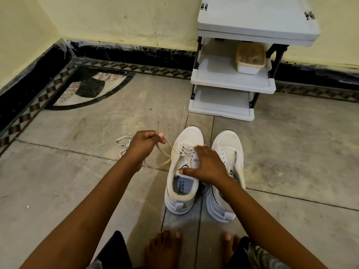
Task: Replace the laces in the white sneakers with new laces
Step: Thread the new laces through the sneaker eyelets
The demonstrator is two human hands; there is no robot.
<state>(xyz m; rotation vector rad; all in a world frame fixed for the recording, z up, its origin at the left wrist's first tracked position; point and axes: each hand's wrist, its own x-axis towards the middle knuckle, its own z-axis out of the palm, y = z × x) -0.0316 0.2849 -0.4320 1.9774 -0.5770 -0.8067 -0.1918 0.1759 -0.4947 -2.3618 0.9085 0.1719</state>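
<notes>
two white sneakers stand side by side on the stone floor [97, 133], toes pointing away from the person. left hand [144, 145]: fingers curled together, pinching a beige lace [171, 146] drawn out leftward from the eyelets of the left sneaker [190, 135], whose forward rows are laced. right hand [208, 166]: fingers spread apart and laid flat over that sneaker's tongue and lacing, thumb at the collar edge. right sneaker [230, 142]: bare eyelets, just beside the first. a loose lace [124, 136] lies on the floor behind the left hand. background: a grey shoe rack [233, 82] against the wall, with a plastic container [250, 59] on its middle shelf. bare feet [165, 247] below.
</notes>
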